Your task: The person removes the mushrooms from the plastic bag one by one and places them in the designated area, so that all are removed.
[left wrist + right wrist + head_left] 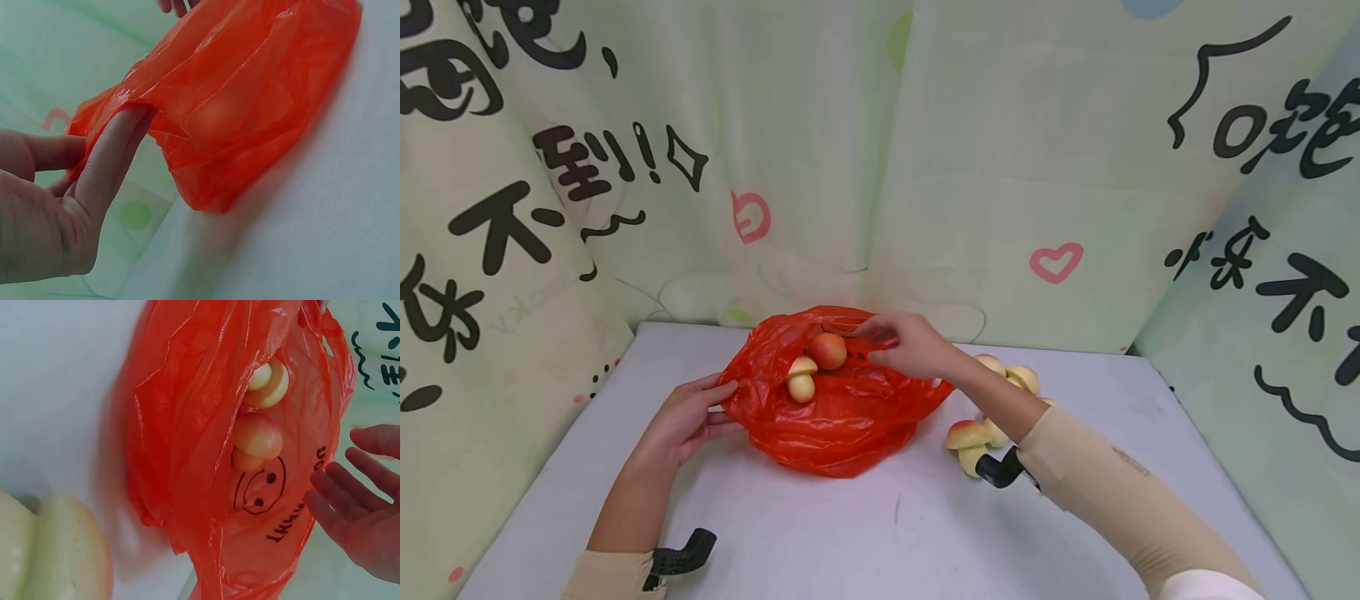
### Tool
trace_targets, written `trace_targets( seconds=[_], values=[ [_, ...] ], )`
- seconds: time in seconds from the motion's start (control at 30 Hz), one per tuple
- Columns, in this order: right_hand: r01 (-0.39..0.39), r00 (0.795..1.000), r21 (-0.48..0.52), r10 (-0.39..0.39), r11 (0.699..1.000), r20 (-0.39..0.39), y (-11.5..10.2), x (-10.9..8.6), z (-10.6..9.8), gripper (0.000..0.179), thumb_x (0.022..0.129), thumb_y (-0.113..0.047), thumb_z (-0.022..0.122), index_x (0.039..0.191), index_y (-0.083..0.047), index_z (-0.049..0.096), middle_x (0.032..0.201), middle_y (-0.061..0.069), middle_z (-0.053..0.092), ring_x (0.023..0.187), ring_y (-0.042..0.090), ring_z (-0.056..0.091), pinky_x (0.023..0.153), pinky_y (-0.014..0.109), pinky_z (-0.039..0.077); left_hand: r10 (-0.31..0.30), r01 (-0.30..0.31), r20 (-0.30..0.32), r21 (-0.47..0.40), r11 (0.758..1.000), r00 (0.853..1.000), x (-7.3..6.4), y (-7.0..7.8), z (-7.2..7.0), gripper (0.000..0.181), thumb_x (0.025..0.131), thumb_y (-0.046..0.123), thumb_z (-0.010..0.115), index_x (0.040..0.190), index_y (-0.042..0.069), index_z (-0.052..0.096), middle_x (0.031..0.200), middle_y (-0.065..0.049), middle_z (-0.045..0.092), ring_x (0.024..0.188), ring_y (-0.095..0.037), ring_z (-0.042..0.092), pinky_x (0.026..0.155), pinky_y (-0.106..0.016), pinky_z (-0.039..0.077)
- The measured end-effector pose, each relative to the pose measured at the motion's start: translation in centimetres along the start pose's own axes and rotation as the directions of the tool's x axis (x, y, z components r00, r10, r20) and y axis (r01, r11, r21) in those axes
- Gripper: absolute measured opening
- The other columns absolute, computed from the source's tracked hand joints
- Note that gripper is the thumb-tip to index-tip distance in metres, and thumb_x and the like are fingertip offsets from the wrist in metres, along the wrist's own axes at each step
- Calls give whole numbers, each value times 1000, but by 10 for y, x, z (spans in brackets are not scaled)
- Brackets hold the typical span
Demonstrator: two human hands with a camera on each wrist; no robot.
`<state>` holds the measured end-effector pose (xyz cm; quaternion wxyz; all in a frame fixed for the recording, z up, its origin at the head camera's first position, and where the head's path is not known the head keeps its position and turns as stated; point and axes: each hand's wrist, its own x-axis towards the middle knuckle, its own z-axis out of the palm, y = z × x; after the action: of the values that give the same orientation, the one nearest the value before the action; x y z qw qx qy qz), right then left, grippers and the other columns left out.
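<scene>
A red plastic bag [850, 429] lies on the table with its mouth spread upward. Inside it I see a pale-stemmed toy mushroom [801, 387] and another with a reddish cap [827, 352]. My left hand [688, 419] holds the bag's left edge; in the left wrist view, the plastic [250, 94] passes between its thumb and fingers. Over the bag's right side reaches my right hand [913, 346]. Its fingers are spread and relaxed in the right wrist view, beside the printed inner wall, with nothing in the hand [369, 512].
Several more toy mushrooms [967, 437] lie on the table right of the bag, partly hidden under my right forearm. Each wrist carries a black camera mount [685, 554]. A printed pale-green curtain [970, 192] stands behind and beside the white table [850, 542].
</scene>
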<state>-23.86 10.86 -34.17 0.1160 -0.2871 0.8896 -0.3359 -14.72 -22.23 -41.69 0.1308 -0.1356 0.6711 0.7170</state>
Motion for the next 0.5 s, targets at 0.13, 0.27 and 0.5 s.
trace_targets(
  seconds=[0.13, 0.27, 0.5],
  values=[
    [-7, 1000, -10, 8, 1000, 22, -3, 8, 3, 36, 97, -9, 68, 133, -11, 70, 131, 6, 69, 121, 31, 65, 99, 40, 61, 6, -6, 0, 3, 1000, 1000, 1, 0, 0, 60, 108, 32, 58, 160, 7, 39, 133, -10, 64, 92, -16, 78, 85, -35, 65],
    [-14, 999, -40, 16, 999, 48, -4, 16, 5, 39, 97, -9, 68, 136, -12, 69, 135, 7, 68, 125, 29, 62, 100, 40, 60, 17, -17, 6, 6, 1000, 1000, 2, 0, 1, 60, 108, 32, 58, 159, 6, 41, 128, -7, 67, 92, -16, 79, 85, -35, 65],
    [-47, 990, -65, 55, 997, 127, -6, 30, 11, 42, 98, -6, 61, 140, -8, 65, 144, 13, 63, 132, 33, 57, 105, 44, 58, 23, -23, 6, 18, 1000, 1000, 1, -2, 1, 59, 108, 32, 58, 158, 6, 41, 131, -10, 66, 92, -16, 78, 85, -35, 64]
  ],
)
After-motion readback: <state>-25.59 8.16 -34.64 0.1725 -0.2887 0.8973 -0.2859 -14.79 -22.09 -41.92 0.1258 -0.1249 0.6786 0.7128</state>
